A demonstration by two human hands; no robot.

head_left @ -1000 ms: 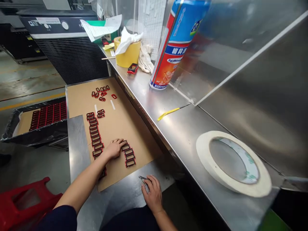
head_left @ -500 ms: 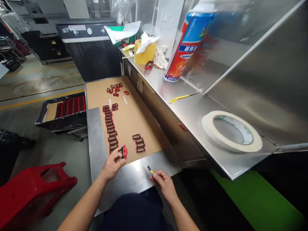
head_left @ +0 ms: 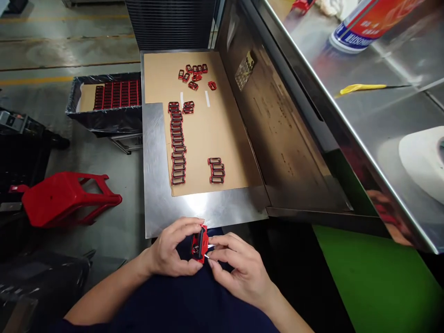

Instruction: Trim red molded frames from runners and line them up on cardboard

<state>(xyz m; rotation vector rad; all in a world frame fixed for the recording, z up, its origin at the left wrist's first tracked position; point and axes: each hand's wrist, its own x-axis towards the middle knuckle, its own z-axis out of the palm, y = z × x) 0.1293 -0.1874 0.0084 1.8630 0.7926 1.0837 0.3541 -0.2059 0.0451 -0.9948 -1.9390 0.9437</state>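
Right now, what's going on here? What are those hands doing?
A person holds a small red frame in their left hand, and their right hand brings a thin metal tip up to it. Rows of more red-and-black frames lie on a brown cardboard sheet on a steel table.

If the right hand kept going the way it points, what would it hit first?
The right hand would probably meet the red frame held by the left hand first, though depth is unclear.

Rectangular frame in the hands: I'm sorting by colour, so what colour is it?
The frame is red with dark inner parts; best seen in the head view.
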